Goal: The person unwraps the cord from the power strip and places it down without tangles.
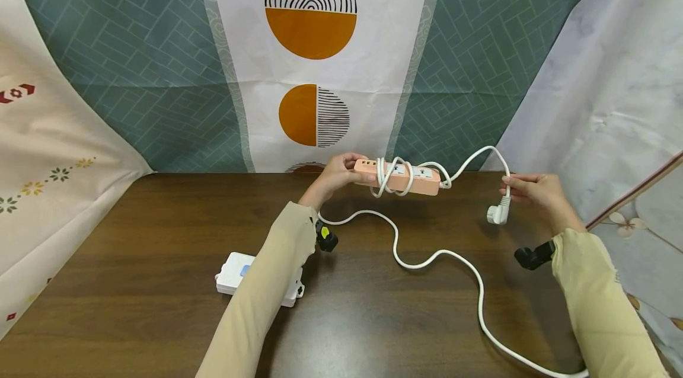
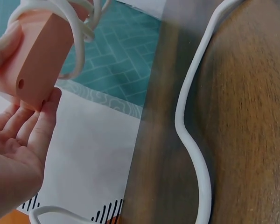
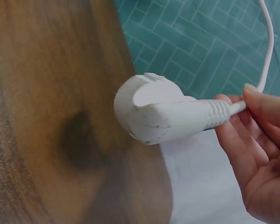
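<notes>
One long pink plastic power strip point(image 1: 401, 181) is gripped at its end by the left hand point(image 1: 336, 174) above the brown wooden desk point(image 1: 368, 319), probably leaving its wrapped middle free, while the right hand point(image 1: 538, 193) pinches the round white cord point(image 1: 489, 148), probably keeping its angular white plug point(image 1: 498, 213) off the desk.

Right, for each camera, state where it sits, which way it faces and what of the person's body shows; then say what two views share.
Head: on the head, facing forward and down at the table; shows both sleeves, left hand and right hand.
Left wrist: on that wrist, facing the strip; shows the left hand.
Right wrist: on that wrist, facing the plug; shows the right hand.
Shared: head and right wrist both show the plug, its cord pinched by the right hand.
</notes>
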A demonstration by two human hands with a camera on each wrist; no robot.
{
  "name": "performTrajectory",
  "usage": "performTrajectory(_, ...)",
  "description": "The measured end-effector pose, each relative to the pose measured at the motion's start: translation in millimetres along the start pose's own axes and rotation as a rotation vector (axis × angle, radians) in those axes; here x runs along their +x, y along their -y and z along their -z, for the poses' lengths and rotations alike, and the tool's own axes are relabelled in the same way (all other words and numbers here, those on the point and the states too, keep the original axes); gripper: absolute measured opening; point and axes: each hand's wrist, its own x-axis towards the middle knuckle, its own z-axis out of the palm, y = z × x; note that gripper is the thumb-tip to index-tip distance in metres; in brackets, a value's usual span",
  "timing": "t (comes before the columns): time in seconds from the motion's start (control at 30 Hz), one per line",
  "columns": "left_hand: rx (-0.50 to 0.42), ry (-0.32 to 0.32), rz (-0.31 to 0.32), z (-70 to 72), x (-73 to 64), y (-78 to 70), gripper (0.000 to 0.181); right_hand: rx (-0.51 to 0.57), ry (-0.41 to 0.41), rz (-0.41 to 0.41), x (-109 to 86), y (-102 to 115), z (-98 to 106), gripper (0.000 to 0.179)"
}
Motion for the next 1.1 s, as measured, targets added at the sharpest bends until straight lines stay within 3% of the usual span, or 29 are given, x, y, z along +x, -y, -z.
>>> performTrajectory(0.27,0.009,0.003,0.020,0.5,0.0,6.0,0.050,0.033,-0.021,0.061,6.3,-2.2,14.3,0.005)
performTrajectory(0.37,0.011,0.002,0.031,-0.4,-0.2,8.0,0.050,0.068,-0.008,0.056,17.6,-9.7,30.0,0.005)
performTrajectory(0.43,0.017,-0.001,0.036,-0.9,-0.1,9.1,0.049,0.015,-0.022,0.043,22.7,-12.6,39.0,0.006)
performTrajectory(0.57,0.028,-0.015,0.044,-1.5,-0.1,10.1,0.050,0.030,-0.011,0.038,33.8,-20.4,59.0,0.011)
performTrajectory(0.63,0.030,-0.023,0.050,-1.7,0.0,10.6,0.050,0.007,-0.030,0.039,25.8,-12.1,54.9,0.009)
performTrajectory(0.87,0.044,-0.083,0.087,-1.3,1.6,12.4,0.054,0.150,-0.042,0.022,-19.0,29.1,33.9,0.010)
performTrajectory(1.1,0.032,-0.142,0.104,0.9,3.4,12.8,0.054,0.184,-0.119,0.050,-43.0,46.1,44.3,0.015)
